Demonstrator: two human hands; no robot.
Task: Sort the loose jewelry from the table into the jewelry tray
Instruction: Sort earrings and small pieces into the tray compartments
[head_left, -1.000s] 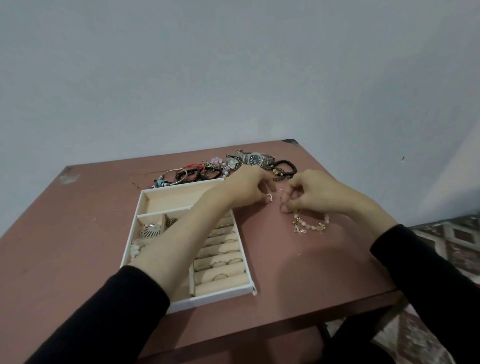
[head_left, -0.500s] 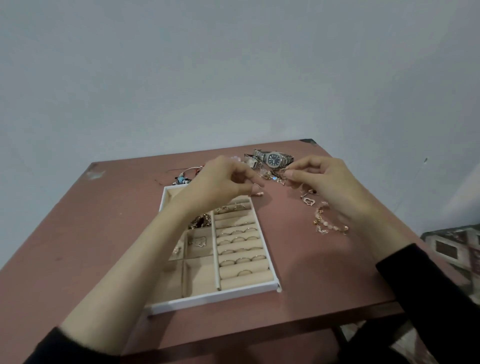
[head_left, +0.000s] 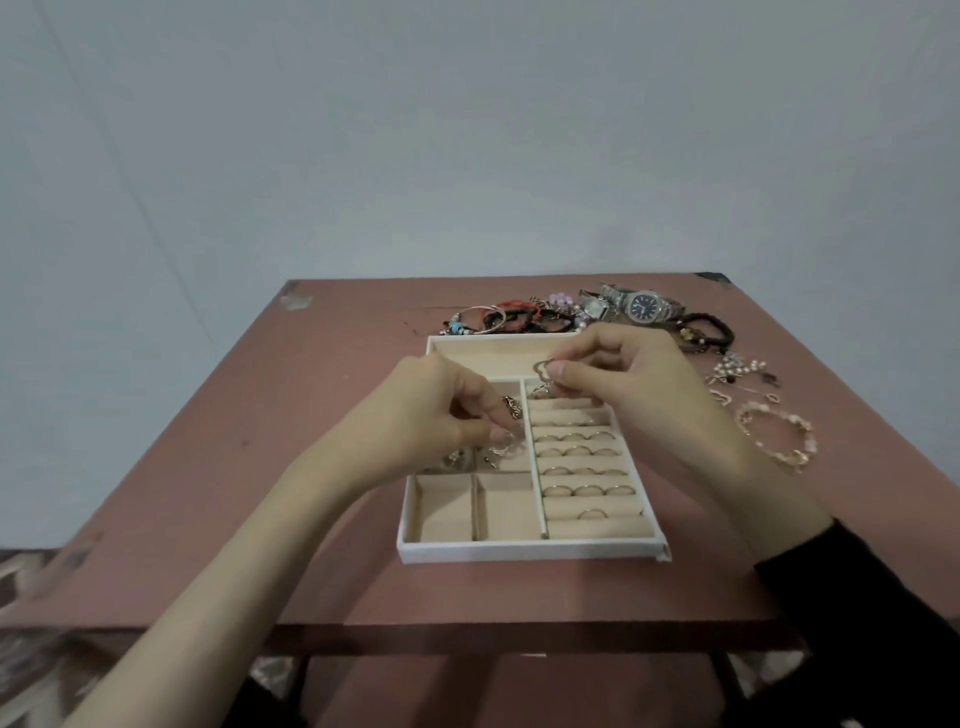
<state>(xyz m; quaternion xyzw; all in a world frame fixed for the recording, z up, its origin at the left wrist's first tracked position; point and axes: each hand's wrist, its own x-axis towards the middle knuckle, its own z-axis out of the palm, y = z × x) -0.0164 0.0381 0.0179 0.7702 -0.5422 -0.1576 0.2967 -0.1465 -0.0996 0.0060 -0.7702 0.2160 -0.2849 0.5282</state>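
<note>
The white jewelry tray (head_left: 530, 550) with beige compartments sits mid-table; several gold rings (head_left: 582, 490) stand in its right-hand ring rolls. My left hand (head_left: 441, 415) hovers over the small left compartments and pinches a small gold piece (head_left: 501, 441) at its fingertips. My right hand (head_left: 618, 379) is above the top of the ring section, pinching a small heart-shaped earring (head_left: 543, 368). Loose jewelry lies beyond and right of the tray: bracelets (head_left: 514, 318), a steel watch (head_left: 641, 305), a pearl bracelet (head_left: 779, 434).
The brown table (head_left: 291, 467) ends at a front edge close to me and a right edge near the pearl bracelet. Dark bead bracelets (head_left: 709, 332) and small earrings (head_left: 740, 371) lie at the far right. A grey wall stands behind.
Both hands moved from the loose pile at the far right back over the tray. The left hand dropped to the small left compartments; the right hand now holds an earring above the ring rolls.
</note>
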